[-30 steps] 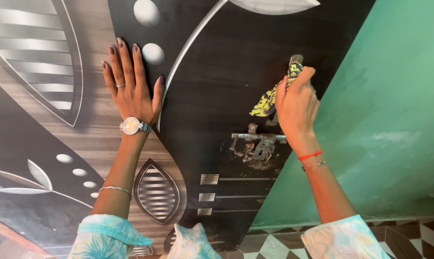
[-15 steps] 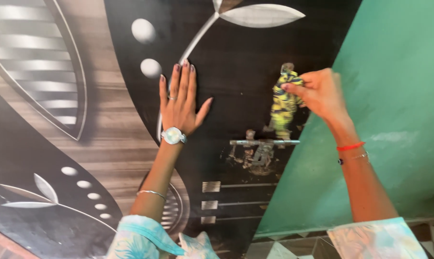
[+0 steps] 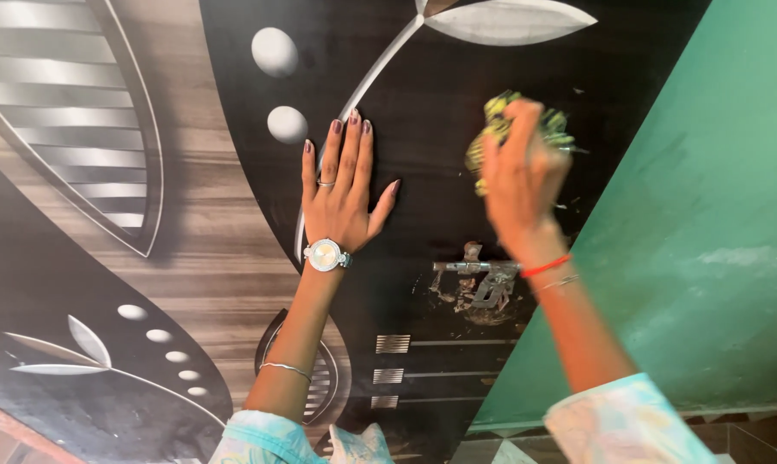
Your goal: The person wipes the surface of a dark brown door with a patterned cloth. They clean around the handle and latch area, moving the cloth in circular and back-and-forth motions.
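Yellow-green patterned cloth [image 3: 516, 120], crumpled & soft, sits bunched in the right hand [image 3: 519, 185], pressed to the dark glossy door [image 3: 440, 86] near its edge, just above the metal latch [image 3: 483, 277]. Right-hand grip is closed round the cloth; the hand is blurred. Left hand [image 3: 344, 193] lies flat on the door w/ fingers spread wide, holding nothing, wristwatch [image 3: 326, 254] below it. Door is laminate w/ silver leaf & oval motifs, wood-grain band at left. Worn, scuffed patch around latch. Matte green wall [image 3: 698, 215] at right.
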